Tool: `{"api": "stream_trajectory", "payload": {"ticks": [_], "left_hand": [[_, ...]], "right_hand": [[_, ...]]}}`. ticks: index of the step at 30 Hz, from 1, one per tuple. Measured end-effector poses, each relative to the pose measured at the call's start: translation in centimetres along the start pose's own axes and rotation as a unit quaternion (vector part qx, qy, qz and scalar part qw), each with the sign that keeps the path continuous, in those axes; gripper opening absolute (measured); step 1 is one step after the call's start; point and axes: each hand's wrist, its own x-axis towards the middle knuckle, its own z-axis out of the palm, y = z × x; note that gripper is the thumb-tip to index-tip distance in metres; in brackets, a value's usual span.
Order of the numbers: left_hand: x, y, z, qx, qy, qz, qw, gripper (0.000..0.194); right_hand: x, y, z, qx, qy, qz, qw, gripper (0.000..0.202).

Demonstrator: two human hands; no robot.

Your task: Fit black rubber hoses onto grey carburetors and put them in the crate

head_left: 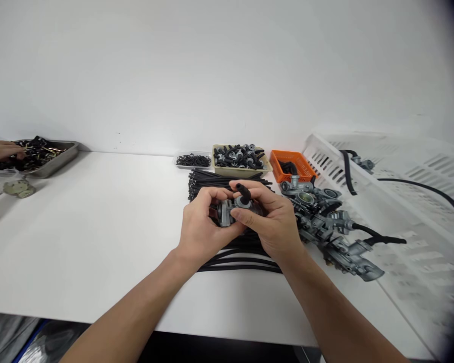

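Observation:
A silver metal carburetor (225,212) is held between both hands above a bundle of black rubber hoses (245,252). My left hand (202,222) wraps round its left side. Around the right side curl the fingers of my right hand (280,217), with the thumb across the front near the top. A black rubber cap (243,192) with a narrow spout sticks up from the top of the carburetor. Much of the carburetor's underside and right side is hidden by the fingers.
Several carburetors (318,212) are piled at right beside a white perforated basket (366,201). Behind stand an orange basket (274,166), a beige tray (221,170) of capped parts and a clear tray (176,164) of black rings. Far left, another person's hand (3,151) reaches into a metal tray (66,154).

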Motion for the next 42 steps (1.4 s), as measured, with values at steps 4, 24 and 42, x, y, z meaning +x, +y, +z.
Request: {"api": "stream_trajectory", "payload": {"ticks": [4, 24, 42], "left_hand": [[0.2, 0.5, 0.0, -0.094, 0.0, -0.06, 0.994, 0.043], [1.3, 1.0, -2.0, 0.024, 0.008, 0.003, 1.0, 0.029], [2.3, 0.4, -4.2, 0.084, -0.056, 0.138, 0.985, 0.018]], "right_hand": [[0.2, 0.4, -0.4, 0.044, -0.035, 0.006, 0.998, 0.031], [-0.4, 0.3, 1.0, 0.399, -0.108, 0.326, 0.85, 0.032], [-0.2, 0.1, 0.7, 0.337, -0.143, 0.325, 0.872, 0.04]]}}
